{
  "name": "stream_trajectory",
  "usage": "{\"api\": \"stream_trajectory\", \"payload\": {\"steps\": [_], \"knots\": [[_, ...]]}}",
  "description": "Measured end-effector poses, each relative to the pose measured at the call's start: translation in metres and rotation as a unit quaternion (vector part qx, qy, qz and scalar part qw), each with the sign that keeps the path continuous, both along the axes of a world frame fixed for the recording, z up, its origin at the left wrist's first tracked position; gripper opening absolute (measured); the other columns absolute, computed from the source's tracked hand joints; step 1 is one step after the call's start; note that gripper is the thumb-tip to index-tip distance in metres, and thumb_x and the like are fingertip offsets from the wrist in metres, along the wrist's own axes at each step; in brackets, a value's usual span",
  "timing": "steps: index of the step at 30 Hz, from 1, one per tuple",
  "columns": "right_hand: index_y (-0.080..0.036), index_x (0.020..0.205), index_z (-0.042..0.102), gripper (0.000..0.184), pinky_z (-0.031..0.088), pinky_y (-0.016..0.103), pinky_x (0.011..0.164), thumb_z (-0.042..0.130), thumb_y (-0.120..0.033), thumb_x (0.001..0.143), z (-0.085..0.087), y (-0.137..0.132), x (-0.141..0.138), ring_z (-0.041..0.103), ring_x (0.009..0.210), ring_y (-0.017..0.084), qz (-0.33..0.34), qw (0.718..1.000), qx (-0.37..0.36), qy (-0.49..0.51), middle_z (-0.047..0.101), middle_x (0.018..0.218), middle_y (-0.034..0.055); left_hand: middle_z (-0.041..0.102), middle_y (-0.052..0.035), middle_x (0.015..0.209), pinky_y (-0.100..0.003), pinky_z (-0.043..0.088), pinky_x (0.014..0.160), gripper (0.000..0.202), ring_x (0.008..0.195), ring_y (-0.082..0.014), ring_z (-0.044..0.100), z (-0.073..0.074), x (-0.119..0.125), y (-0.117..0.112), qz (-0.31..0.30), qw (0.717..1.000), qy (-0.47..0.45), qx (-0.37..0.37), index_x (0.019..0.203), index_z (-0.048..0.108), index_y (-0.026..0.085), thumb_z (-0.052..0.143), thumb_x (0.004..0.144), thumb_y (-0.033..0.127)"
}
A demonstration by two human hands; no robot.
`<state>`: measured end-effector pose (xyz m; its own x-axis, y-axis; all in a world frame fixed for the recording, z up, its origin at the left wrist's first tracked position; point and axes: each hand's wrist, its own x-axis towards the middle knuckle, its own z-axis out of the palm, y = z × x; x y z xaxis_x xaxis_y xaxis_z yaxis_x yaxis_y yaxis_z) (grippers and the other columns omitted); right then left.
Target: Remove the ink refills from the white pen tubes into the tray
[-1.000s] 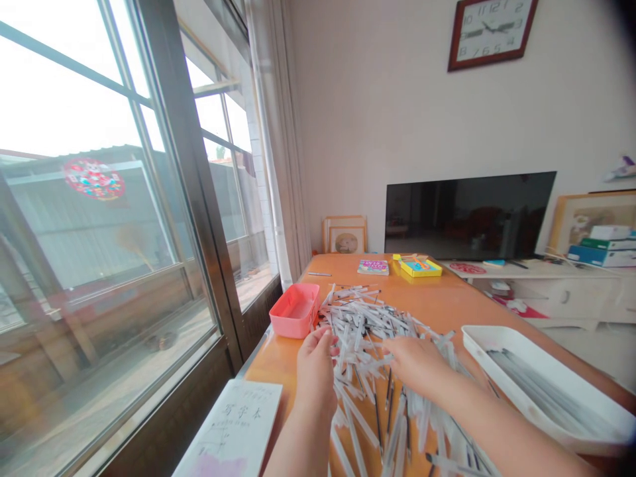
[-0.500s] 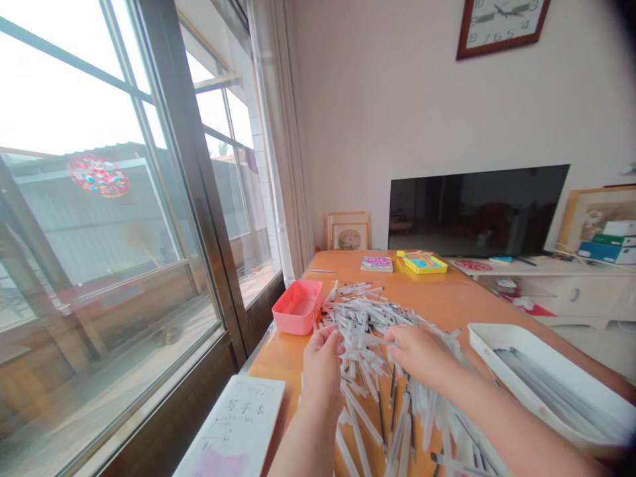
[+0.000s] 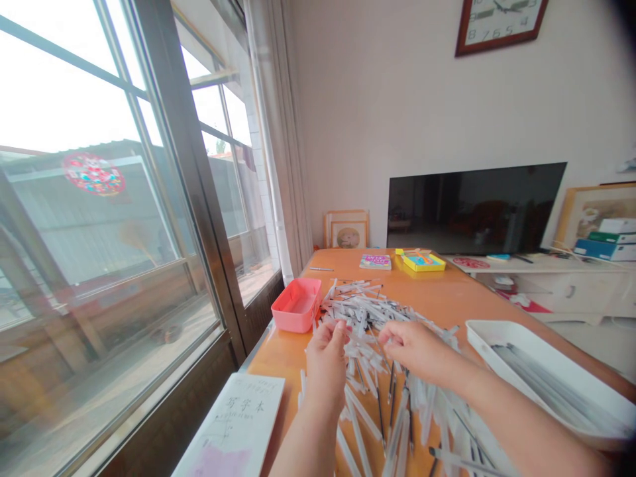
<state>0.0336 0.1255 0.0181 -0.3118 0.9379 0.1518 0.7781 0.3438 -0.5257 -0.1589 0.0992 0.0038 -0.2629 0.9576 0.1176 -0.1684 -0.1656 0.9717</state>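
A loose heap of pen refills (image 3: 382, 310), clear and whitish tubes with some dark rods, spreads over the orange-brown table. Above the near side of the heap, my left hand (image 3: 326, 351) is closed, thumb against curled fingers; whatever lies in them is too small to make out. Facing it a short way to the right, my right hand (image 3: 410, 344) is pinched, and a thin dark refill (image 3: 379, 347) slants at its fingertips. Left of the heap stands a pink plastic box (image 3: 297, 322). On the right, a white tray (image 3: 479, 339) contains a bundle of refills lying lengthwise.
A paper notebook (image 3: 236, 417) lies at the near left, beside the window door (image 3: 213, 291). Toward the far end are a pen (image 3: 321, 269), a small purple book (image 3: 375, 262) and a yellow box (image 3: 422, 266). Behind the table a television (image 3: 477, 209) rests on a white cabinet.
My right hand has drawn back slightly from the heap toward my left hand. My left hand has turned and risen a little, its thumb now on top.
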Motion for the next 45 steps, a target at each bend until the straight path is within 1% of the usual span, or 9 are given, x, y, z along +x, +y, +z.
{"api": "stream_trajectory", "payload": {"steps": [7, 13, 18, 23, 28, 32, 37, 41, 45], "knots": [[-0.025, 0.077, 0.071, 0.012, 0.034, 0.025, 0.063, 0.059, -0.024, 0.078, -0.014, -0.014, -0.018, 0.062, 0.073, 0.016, 0.018, 0.998, -0.025, -0.057, 0.072, 0.075, -0.0012, 0.062, -0.0007, 0.081, -0.024, 0.037, 0.065, 0.036, 0.072, -0.0131, 0.050, 0.002, -0.005, 0.000, 0.068, 0.997, -0.032, 0.024, 0.086, 0.065, 0.018, 0.066, 0.084, 0.054], [-0.022, 0.069, 0.071, 0.019, 0.030, 0.027, 0.056, 0.058, -0.033, 0.079, -0.023, -0.011, -0.059, 0.063, 0.066, 0.019, -0.053, 0.993, -0.053, -0.094, 0.072, 0.071, 0.0053, 0.063, 0.0003, 0.079, -0.024, 0.035, 0.062, 0.043, 0.066, -0.0113, 0.048, 0.001, -0.008, 0.005, 0.099, 0.993, -0.061, 0.020, 0.092, 0.067, 0.018, 0.069, 0.079, 0.059], [-0.021, 0.060, 0.070, 0.016, 0.031, 0.028, 0.053, 0.064, -0.032, 0.070, -0.025, -0.005, -0.072, 0.062, 0.059, 0.020, -0.080, 0.986, -0.085, -0.117, 0.067, 0.060, 0.0061, 0.061, 0.0007, 0.078, -0.023, 0.035, 0.061, 0.045, 0.064, -0.0105, 0.045, 0.001, -0.010, 0.006, 0.093, 0.993, -0.070, 0.016, 0.099, 0.068, 0.016, 0.068, 0.080, 0.057], [-0.021, 0.060, 0.069, 0.013, 0.032, 0.026, 0.053, 0.067, -0.029, 0.069, -0.024, 0.000, -0.058, 0.058, 0.056, 0.017, -0.064, 0.987, -0.101, -0.104, 0.063, 0.055, 0.0023, 0.061, 0.0006, 0.078, -0.023, 0.035, 0.062, 0.043, 0.065, -0.0105, 0.046, 0.001, -0.010, 0.005, 0.092, 0.993, -0.072, 0.013, 0.102, 0.069, 0.016, 0.065, 0.084, 0.054], [-0.019, 0.054, 0.061, 0.016, 0.029, 0.023, 0.052, 0.069, -0.024, 0.067, -0.019, -0.002, -0.020, 0.051, 0.055, 0.013, -0.029, 0.991, -0.111, -0.075, 0.053, 0.048, -0.0029, 0.066, -0.0038, 0.088, -0.024, 0.036, 0.062, 0.048, 0.071, -0.0124, 0.050, 0.001, -0.008, 0.002, 0.074, 0.994, -0.076, -0.003, 0.114, 0.067, 0.016, 0.063, 0.085, 0.054], [-0.019, 0.058, 0.059, 0.012, 0.028, 0.022, 0.052, 0.065, -0.021, 0.068, -0.013, -0.008, 0.012, 0.052, 0.059, 0.012, -0.014, 0.993, -0.104, -0.047, 0.056, 0.055, -0.0032, 0.068, -0.0048, 0.095, -0.024, 0.037, 0.063, 0.047, 0.074, -0.0129, 0.052, 0.002, -0.005, 0.000, 0.047, 0.996, -0.072, -0.014, 0.119, 0.066, 0.020, 0.061, 0.086, 0.054], [-0.019, 0.074, 0.061, 0.012, 0.036, 0.022, 0.053, 0.056, -0.028, 0.080, 0.010, -0.015, 0.033, 0.056, 0.058, 0.013, -0.028, 0.988, -0.123, 0.086, 0.065, 0.064, -0.0010, 0.069, -0.0051, 0.097, -0.025, 0.039, 0.067, 0.048, 0.076, -0.0134, 0.055, 0.002, -0.002, -0.002, 0.013, 0.998, -0.056, -0.011, 0.122, 0.066, 0.023, 0.062, 0.086, 0.055], [-0.021, 0.082, 0.056, 0.017, 0.037, 0.021, 0.048, 0.056, -0.037, 0.085, 0.037, -0.023, 0.031, 0.061, 0.059, 0.013, -0.043, 0.946, -0.143, 0.287, 0.071, 0.075, 0.0019, 0.069, -0.0047, 0.093, -0.025, 0.039, 0.067, 0.051, 0.076, -0.0140, 0.055, 0.006, 0.003, -0.008, -0.049, 0.999, -0.017, -0.003, 0.125, 0.066, 0.022, 0.062, 0.087, 0.055], [-0.020, 0.083, 0.055, 0.022, 0.042, 0.023, 0.053, 0.058, -0.041, 0.088, 0.054, -0.034, 0.024, 0.066, 0.072, 0.016, -0.028, 0.918, -0.090, 0.385, 0.072, 0.087, 0.0040, 0.068, -0.0037, 0.088, -0.026, 0.041, 0.070, 0.047, 0.077, -0.0148, 0.054, 0.013, 0.014, -0.019, -0.134, 0.990, 0.044, 0.014, 0.122, 0.069, 0.022, 0.062, 0.088, 0.054]]}}
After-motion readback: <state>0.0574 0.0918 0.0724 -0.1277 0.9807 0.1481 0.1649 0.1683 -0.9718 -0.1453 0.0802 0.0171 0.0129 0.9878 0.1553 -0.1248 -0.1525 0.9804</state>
